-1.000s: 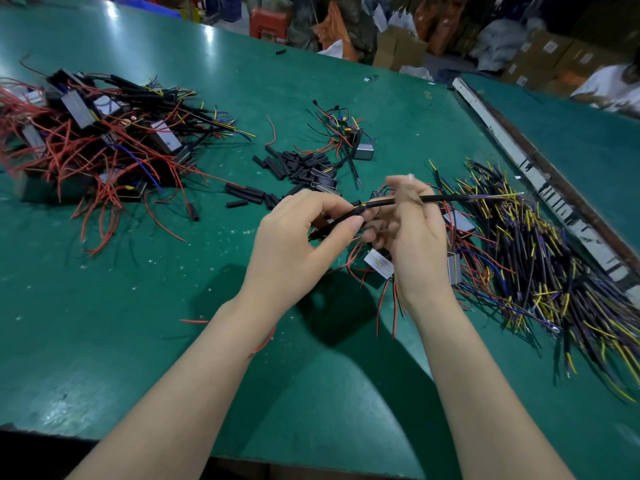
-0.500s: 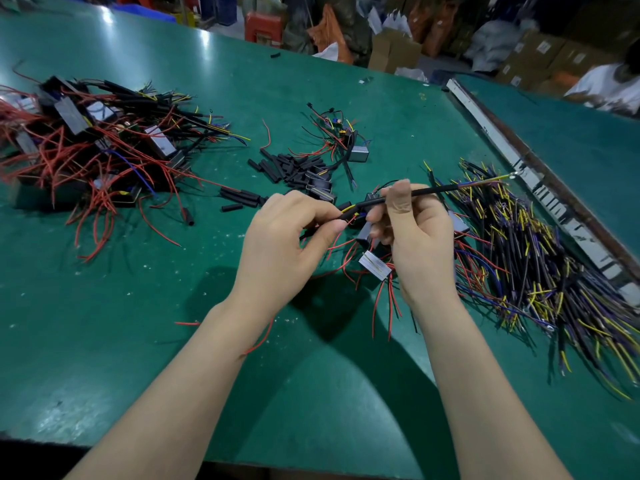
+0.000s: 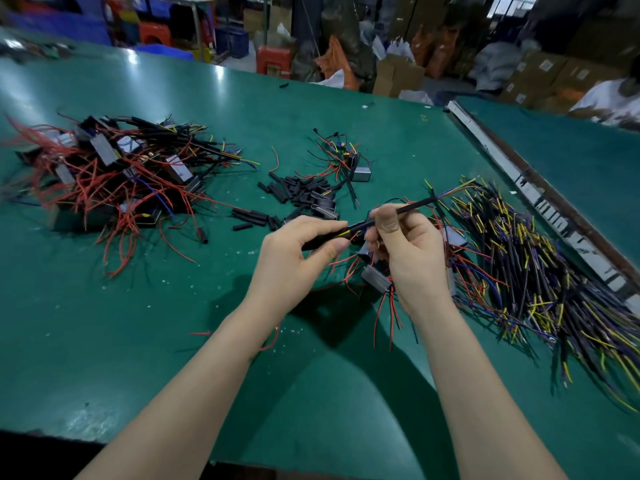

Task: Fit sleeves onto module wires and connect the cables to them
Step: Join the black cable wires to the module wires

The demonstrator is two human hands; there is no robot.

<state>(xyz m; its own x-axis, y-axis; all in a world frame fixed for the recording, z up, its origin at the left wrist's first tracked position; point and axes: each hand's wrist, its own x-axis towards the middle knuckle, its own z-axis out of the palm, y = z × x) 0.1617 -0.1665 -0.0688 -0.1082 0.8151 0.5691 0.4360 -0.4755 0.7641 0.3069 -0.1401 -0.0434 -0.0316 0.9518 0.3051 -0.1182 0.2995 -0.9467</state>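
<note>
My left hand (image 3: 294, 258) pinches a black sleeve (image 3: 358, 227) between thumb and fingers over the table's middle. My right hand (image 3: 408, 252) grips a thin black cable (image 3: 414, 206) that points up and right, its yellow and purple ends fanning out past the hand. The sleeve and the cable meet between my two hands. A small grey module (image 3: 375, 278) with red wires hangs just under my right hand. How far the wires sit inside the sleeve is hidden by my fingers.
A heap of modules with red wires (image 3: 104, 174) lies at the left. Loose black sleeves (image 3: 298, 192) sit in the middle, with one more module (image 3: 360, 174) behind them. Several black cables with yellow ends (image 3: 530, 271) pile up at the right, beside a metal rail (image 3: 540, 202).
The view has tilted up a little. My right hand raised the cable's far end slightly, and both hands stay closed around the sleeve and cable at the same spot.
</note>
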